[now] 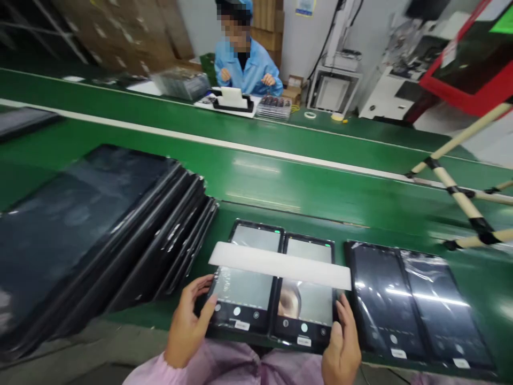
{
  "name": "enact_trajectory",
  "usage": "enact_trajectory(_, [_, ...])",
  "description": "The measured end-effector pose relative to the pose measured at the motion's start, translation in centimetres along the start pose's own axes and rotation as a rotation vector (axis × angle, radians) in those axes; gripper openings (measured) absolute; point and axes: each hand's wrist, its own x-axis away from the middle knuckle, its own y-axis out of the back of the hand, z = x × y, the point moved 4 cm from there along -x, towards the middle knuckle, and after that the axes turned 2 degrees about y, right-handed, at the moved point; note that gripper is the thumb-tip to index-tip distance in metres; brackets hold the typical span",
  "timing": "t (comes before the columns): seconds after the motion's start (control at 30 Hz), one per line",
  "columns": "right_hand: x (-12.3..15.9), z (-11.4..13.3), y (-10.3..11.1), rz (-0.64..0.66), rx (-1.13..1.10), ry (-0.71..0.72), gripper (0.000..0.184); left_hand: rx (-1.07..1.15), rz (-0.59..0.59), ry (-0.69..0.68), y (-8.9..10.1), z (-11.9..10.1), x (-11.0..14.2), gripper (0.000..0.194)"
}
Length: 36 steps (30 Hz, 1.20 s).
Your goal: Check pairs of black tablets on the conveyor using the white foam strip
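Two tablets lie side by side at the near edge of the green bench, both screens lit with a camera display. My left hand (188, 320) grips the outer edge of the left tablet (248, 291), thumb on its front bezel and fingers along its side. On the other side, my right hand (342, 339) is closed at the right edge of the right tablet (316, 305), thumb and fingers close together. A white strip (280, 263) lies across both screens. Below each display is a small white label.
Stacked dark panels (88, 214) lean at the left. Two dark-screened tablets, a nearer one (385, 299) and a farther one (444, 310), lie right. A taped pipe frame (457, 192) stands right. Across the green bench (256, 176), a person in blue (256, 64) sits by a black tray (232, 102).
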Motion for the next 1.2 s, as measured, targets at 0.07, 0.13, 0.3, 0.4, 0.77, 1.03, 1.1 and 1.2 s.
enact_trajectory(0.07, [-0.1,0.3,0.0,-0.003,0.015,-0.023,0.046,-0.035,0.005,-0.027,-0.1,-0.3,0.1,0.049])
enact_trajectory(0.13, [-0.2,0.8,-0.1,-0.006,0.028,-0.044,0.047,-0.071,0.015,-0.052,-0.1,-0.7,0.3,0.049])
enact_trajectory(0.3, [-0.6,1.9,-0.1,-0.026,0.059,-0.059,0.051,-0.138,0.07,-0.119,0.0,-1.8,0.6,0.055])
enact_trajectory(0.4, [-0.6,2.1,-0.1,-0.045,0.043,-0.068,0.052,-0.189,0.129,-0.166,-0.1,-2.5,0.6,0.064])
enact_trajectory(0.77, [-1.3,1.5,0.0,0.044,-0.05,0.065,0.049,-0.326,0.213,-0.275,-0.7,-4.9,1.0,0.093])
enact_trajectory(1.03, [-1.4,1.0,0.2,0.044,-0.089,0.12,0.045,-0.35,0.17,-0.267,-1.3,-5.3,1.4,0.101])
enact_trajectory(1.1, [-1.4,0.9,0.2,0.04,-0.096,0.134,0.044,-0.348,0.159,-0.262,-1.4,-5.2,1.5,0.105])
enact_trajectory(1.2, [-1.4,0.7,0.2,0.04,-0.112,0.146,0.043,-0.291,0.153,-0.249,-1.2,-4.7,1.4,0.101])
